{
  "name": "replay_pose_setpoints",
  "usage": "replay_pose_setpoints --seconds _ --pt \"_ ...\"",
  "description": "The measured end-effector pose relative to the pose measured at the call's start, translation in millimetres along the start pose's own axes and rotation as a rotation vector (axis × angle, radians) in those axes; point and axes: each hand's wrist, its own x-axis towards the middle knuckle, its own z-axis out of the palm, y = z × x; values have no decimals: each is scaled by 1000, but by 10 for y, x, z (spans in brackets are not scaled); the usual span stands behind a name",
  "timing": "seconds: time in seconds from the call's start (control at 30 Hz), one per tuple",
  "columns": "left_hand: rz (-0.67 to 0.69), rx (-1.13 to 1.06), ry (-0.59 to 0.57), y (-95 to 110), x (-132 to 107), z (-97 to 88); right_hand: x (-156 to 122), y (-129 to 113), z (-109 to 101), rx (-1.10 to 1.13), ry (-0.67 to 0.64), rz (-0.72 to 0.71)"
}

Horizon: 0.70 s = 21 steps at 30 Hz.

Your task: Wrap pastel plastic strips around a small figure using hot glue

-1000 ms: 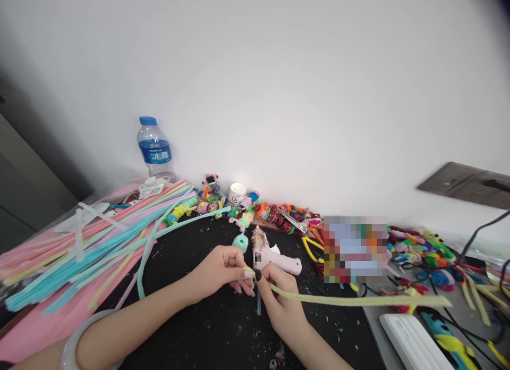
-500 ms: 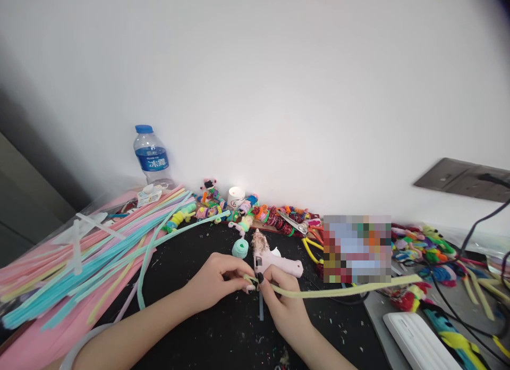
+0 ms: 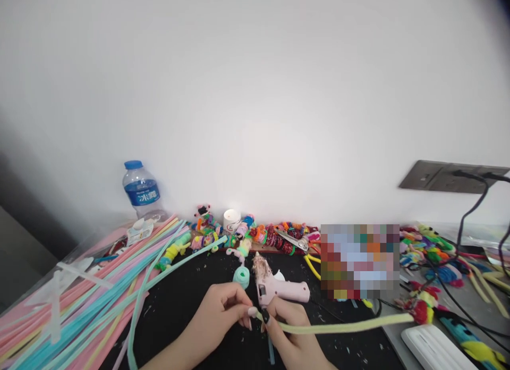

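Observation:
A pale yellow pipe cleaner stretches out to the right, its near end pinched between both hands. My left hand closes thumb and forefinger on that end. My right hand grips it just beside, a dark-nailed thumb pressing on it. The tip's exact shape is hidden by the fingers. Just beyond the hands lies a pink hot glue gun with a browned, stained nozzle; a clear glue stick shows below it. A coiled mint-green pipe cleaner roll rests left of the gun.
Bundled pastel pipe cleaners spread over the left side. Behind are a water bottle, a paper cup, scissors and small fuzzy figures. On the right are a white power strip, dark cables and a wall socket.
The view has tilted up, so the desk and hands sit lower in the picture. Both hands still pinch the pale yellow pipe cleaner, close together.

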Motion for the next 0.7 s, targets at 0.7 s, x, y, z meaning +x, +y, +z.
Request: replay_pose_setpoints --seconds 0.7 --pt "126 166 -6 57 9 -44 -9 98 18 -39 -25 75"
